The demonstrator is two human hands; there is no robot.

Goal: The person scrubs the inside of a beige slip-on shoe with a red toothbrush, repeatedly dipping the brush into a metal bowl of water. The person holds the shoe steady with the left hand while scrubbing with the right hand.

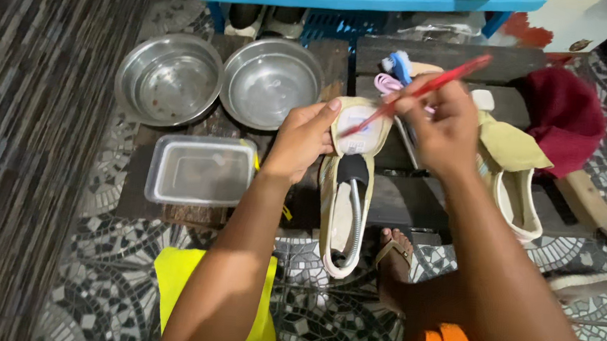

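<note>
A dark wooden surface (415, 200) is seen above a mosaic floor (97, 263), its left end taken by two steel bowls (170, 78) and a clear lidded tub (200, 170). A cream sandal (346, 216) is gripped at the toe by the left hand (304, 138), its heel overhanging the near edge. A red-handled brush (430, 83) is pinched in the fingers of the right hand (445, 127).

Left hand (298, 138) holding cream sandal (347, 188), right hand (445, 127) gripping red toothbrush (423, 90) against it
</note>
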